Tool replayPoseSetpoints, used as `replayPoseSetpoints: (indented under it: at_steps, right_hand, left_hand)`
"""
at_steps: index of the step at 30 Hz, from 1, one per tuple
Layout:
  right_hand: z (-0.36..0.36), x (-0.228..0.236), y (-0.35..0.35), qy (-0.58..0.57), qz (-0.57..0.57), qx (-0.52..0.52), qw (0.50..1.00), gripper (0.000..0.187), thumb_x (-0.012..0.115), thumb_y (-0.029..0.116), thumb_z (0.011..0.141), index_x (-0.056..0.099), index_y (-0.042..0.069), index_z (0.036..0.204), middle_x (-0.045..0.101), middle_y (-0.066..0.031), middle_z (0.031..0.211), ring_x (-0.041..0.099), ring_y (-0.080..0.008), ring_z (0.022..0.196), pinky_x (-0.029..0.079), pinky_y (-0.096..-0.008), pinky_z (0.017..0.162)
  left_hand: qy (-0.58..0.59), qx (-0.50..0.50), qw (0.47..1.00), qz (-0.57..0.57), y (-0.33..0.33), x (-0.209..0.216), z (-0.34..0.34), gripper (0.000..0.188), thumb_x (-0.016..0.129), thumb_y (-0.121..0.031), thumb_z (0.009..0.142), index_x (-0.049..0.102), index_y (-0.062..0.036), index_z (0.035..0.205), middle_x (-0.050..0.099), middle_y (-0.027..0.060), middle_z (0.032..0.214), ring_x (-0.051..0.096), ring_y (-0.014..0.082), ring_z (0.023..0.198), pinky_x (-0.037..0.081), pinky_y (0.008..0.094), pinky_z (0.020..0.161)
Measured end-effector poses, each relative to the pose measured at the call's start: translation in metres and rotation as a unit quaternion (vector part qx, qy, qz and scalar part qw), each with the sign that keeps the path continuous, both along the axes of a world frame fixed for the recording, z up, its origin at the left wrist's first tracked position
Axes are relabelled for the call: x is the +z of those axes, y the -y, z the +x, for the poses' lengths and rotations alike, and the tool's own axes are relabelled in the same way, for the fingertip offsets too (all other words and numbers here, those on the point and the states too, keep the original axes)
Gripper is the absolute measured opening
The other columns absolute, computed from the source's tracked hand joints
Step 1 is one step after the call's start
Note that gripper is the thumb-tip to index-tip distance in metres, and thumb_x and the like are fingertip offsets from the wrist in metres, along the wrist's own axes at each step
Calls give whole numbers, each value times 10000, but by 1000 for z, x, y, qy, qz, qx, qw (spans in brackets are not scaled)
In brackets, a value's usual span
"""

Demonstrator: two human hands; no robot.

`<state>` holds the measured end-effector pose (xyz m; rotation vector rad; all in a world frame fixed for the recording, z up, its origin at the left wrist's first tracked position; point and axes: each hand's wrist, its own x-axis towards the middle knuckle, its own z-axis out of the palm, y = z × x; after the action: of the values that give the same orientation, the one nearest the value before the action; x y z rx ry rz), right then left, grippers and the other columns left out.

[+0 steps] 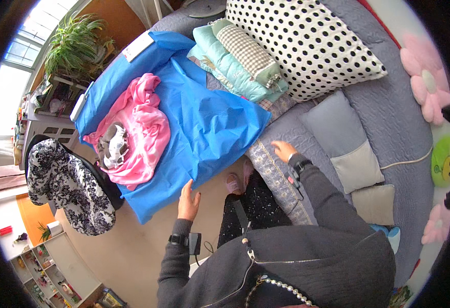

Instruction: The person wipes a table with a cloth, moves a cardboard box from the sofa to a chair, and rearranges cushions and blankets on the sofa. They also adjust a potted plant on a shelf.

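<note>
Evidently empty in the head view, my open left hand [187,205] and open right hand [285,151] hover near the blue sheet [209,120] spread beneath the pink cloth [154,126], which could slide off if the sheet were tugged.

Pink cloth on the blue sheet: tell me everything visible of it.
The pink cloth looks soft and plain, lying in a loose, wrinkled heap with its far end bunched. It lies on the left part of the blue sheet. A grey and white bundle rests on it. Whether the cloth touches the patterned chair is unclear.
</note>
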<state>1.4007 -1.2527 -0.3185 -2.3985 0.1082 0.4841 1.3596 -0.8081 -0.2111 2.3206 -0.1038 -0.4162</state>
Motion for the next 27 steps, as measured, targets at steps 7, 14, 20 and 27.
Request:
replayPoseSetpoints:
  at_steps: [7, 14, 20, 27]
  right_hand:
    - [182, 3, 31, 228, -102, -134, 959, 464, 588, 113, 812, 505, 103, 1269, 525, -197, 1228, 500, -362, 1142, 427, -432, 954]
    - [312, 37, 49, 324, -267, -67, 905, 682, 689, 284, 805, 376, 174, 1401, 350, -186, 1414, 364, -358, 1277, 306, -452, 1065]
    - [337, -32, 48, -6, -326, -65, 943, 1111, 758, 498, 688, 30, 262, 1494, 274, -207, 1452, 329, -394, 1315, 357, -469, 1037]
    - [353, -8, 77, 174, -170, -135, 960, 651, 707, 109, 724, 491, 282, 1313, 565, -126, 1018, 577, -316, 944, 496, -391, 827]
  left_hand:
    - [-103, 74, 992, -1, -5, 9, 3, 579, 625, -111, 853, 384, -60, 1377, 485, 179, 1308, 601, 288, 1031, 481, 376, 888]
    - [-114, 62, 990, -61, 46, -22, 71, 544, 613, -120, 865, 404, -55, 1364, 506, 179, 1297, 600, 284, 1051, 472, 374, 895]
    - [-159, -11, 984, -80, 100, -79, 137, 521, 593, -91, 886, 403, -74, 1371, 569, 159, 1238, 573, 258, 1111, 471, 369, 915]
    - [-186, -16, 970, -155, 121, -113, 171, 489, 614, -111, 873, 450, -76, 1333, 620, 167, 1155, 606, 270, 1070, 469, 372, 912]
